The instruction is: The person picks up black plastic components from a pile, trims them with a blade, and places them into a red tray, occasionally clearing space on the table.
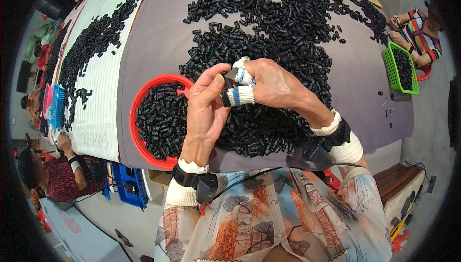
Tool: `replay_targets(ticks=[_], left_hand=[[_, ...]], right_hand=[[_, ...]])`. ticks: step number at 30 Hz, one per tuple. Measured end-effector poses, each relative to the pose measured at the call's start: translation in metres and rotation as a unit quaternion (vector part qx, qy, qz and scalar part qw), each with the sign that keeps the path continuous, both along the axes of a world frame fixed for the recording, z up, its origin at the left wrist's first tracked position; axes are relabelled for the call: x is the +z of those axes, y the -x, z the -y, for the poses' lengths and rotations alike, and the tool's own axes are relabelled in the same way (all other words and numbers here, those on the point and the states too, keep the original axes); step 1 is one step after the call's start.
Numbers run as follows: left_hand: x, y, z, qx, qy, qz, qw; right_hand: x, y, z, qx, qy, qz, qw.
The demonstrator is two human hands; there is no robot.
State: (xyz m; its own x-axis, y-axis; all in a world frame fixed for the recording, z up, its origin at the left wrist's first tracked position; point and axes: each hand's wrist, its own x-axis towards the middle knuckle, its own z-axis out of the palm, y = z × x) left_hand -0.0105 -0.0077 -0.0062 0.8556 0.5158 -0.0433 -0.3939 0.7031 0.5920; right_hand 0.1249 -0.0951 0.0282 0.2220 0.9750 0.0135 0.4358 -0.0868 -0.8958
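Observation:
Both my hands meet over a large heap of small black plastic parts on the table. My left hand is closed, pinching one small black part between thumb and fingertips; most of that part is hidden. My right hand is closed too, with white cloth covers on its fingers. From its grip a short grey blade points at the part in my left fingers. Whether the blade touches the part I cannot tell. Left of my left hand stands a red basin filled with similar black parts.
A grey cloth covers the table, and more black parts spread to its far edge. At the right, a person works beside a green basket of parts. Another person sits at the left, by a white-covered table.

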Motion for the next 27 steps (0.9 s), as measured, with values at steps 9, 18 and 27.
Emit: replay_targets(ticks=[9, 18, 27], left_hand=[[-0.0017, -0.0005, 0.0006, 0.001, 0.000, -0.003, 1.000], [-0.0028, -0.0019, 0.0020, 0.019, -0.032, -0.022, 0.999], [-0.0006, -0.0046, 0.0062, 0.018, 0.050, -0.024, 0.998]], right_hand=[[0.0026, -0.0005, 0.0021, 0.015, 0.017, 0.014, 1.000], [0.0042, 0.0013, 0.0013, 0.018, -0.014, 0.059, 0.998], [-0.0010, -0.0024, 0.0015, -0.026, 0.016, -0.025, 0.999]])
